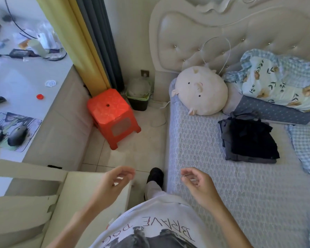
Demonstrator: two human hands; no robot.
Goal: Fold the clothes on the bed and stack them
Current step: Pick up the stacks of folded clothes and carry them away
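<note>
Head view: person stands at the left side of the bed (200, 140), both arms out in front.
Left hand (115, 181): fingers loosely curled, holds nothing, over the floor and a pale chair back.
Right hand (197, 183): fingers loosely curled, nothing in it, over the bed's left edge.
Clothes: dark folded stack (249, 140) on the mattress toward the head end, right of centre, just below the grey bolster (272, 111); top piece black, greyer layers show under it.
Progress: no loose garment visible on the bed; looks done or close to it.
Risk: top layers sit slightly askew and rumpled at the far edge; a nudge or another piece dropped off-centre could tip the stack.
Risk 2: checked quilt (304, 145) lies just right of the stack; pulling it could drag the stack.
Surface: patterned blue-grey cover, soft, so the stack's base is not firm.
Room: pig cushion (200, 90) at the headboard, red stool (113, 117) and bin (139, 97) on the tiled floor, cluttered desk (25, 77) at left.
</note>
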